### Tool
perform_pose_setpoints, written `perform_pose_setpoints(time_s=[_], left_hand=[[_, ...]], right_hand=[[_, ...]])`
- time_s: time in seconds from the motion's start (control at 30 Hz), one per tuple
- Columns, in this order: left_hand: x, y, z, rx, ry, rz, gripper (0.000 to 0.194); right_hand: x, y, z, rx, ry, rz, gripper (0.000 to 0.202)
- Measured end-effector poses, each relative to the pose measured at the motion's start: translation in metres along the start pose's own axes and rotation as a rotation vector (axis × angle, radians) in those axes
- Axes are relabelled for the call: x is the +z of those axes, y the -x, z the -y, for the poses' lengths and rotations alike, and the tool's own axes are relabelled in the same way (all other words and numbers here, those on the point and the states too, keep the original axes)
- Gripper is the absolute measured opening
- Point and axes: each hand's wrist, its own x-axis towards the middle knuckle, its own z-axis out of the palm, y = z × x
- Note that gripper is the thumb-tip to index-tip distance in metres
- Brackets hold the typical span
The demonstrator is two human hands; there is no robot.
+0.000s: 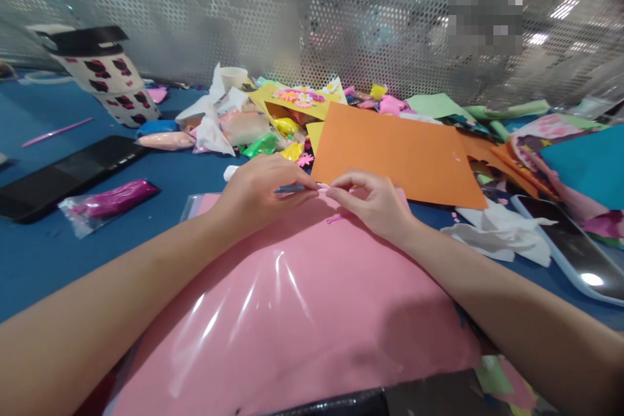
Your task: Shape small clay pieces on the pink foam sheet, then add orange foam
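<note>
My left hand (266, 190) and my right hand (373, 198) meet over the far part of a glossy pink sheet (292, 286) in a clear plastic sleeve. Thumb and forefinger of each hand are pinched together on a small pale pinkish piece (322, 187). Most of that piece is hidden by the fingertips, so its kind is unclear. Just below my right fingers, a thin bright pink strip (336, 219) with a rounded end lies on the sheet.
Beyond my hands lie orange card (390, 149), yellow paper with small flowers (302, 97) and several bagged clay packs (166, 140). Left are a tumbler (114, 78), a black device (68, 175) and a magenta pack (117, 198). Right are crumpled tissue (507, 231) and a phone (575, 250).
</note>
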Motion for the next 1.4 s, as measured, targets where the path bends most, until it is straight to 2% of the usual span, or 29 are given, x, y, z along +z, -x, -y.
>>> perform_pose_setpoints(time_s=[0.2, 0.33, 0.5, 0.63, 0.77, 1.03, 1.3, 1.4], left_hand=[[-0.002, -0.001, -0.002, -0.049, 0.032, 0.014, 0.020], [-0.002, -0.001, 0.002, -0.092, -0.010, 0.106, 0.025], [0.001, 0.002, 0.006, -0.137, -0.085, 0.146, 0.043], [0.002, 0.002, 0.006, -0.011, 0.003, 0.159, 0.024], [0.002, 0.001, 0.008, 0.065, 0.084, 0.110, 0.014], [0.003, 0.000, 0.004, 0.023, 0.123, 0.136, 0.012], [0.002, 0.001, 0.002, -0.100, 0.175, 0.169, 0.016], [0.001, 0.002, 0.001, -0.083, 0.193, 0.187, 0.018]], right_hand=[[-0.002, -0.001, -0.007, -0.151, 0.157, -0.024, 0.012], [-0.002, -0.003, -0.009, -0.195, 0.199, -0.076, 0.013], [-0.004, -0.004, -0.012, -0.252, 0.249, -0.062, 0.008], [-0.003, -0.004, -0.014, -0.291, 0.290, -0.015, 0.007], [-0.003, -0.004, -0.014, -0.276, 0.302, 0.004, 0.008], [-0.003, -0.003, -0.011, -0.291, 0.329, 0.018, 0.008], [-0.002, -0.003, -0.009, -0.286, 0.337, 0.018, 0.008], [-0.002, -0.003, -0.009, -0.268, 0.331, 0.026, 0.008]])
